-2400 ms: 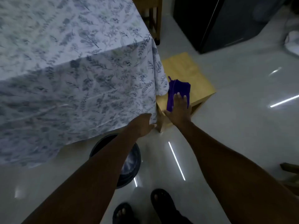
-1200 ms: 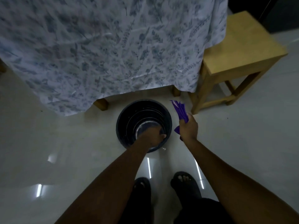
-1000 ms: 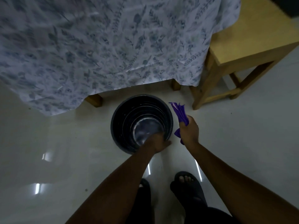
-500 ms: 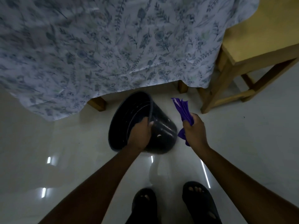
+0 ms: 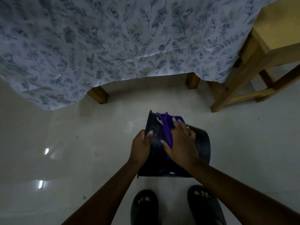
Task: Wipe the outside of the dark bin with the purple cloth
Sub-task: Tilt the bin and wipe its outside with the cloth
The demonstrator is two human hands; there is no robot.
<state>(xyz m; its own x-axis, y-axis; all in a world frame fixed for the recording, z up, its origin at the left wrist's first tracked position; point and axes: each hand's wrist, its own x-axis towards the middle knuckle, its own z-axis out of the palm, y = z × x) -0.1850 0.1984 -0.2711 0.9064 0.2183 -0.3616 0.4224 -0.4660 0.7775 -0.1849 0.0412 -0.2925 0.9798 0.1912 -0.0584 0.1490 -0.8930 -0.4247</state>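
The dark bin (image 5: 202, 144) is lifted off the floor and tipped over, its outer wall and base turned up toward me. My left hand (image 5: 140, 143) grips the bin at its left edge. My right hand (image 5: 180, 142) presses the purple cloth (image 5: 167, 127) flat against the bin's outside; part of the cloth sticks out beyond my fingers, the rest is hidden under my palm.
A table draped in a floral tablecloth (image 5: 113, 38) fills the top of the view, its wooden legs (image 5: 98, 95) just beyond the bin. A wooden stool (image 5: 259, 62) stands at the right. Glossy white floor (image 5: 65, 143) surrounds me; my feet in dark sandals (image 5: 145, 207) are below the bin.
My left hand lifted the bin from the floor and tipped it over. My right hand brought the purple cloth from beside the bin onto its outer surface.
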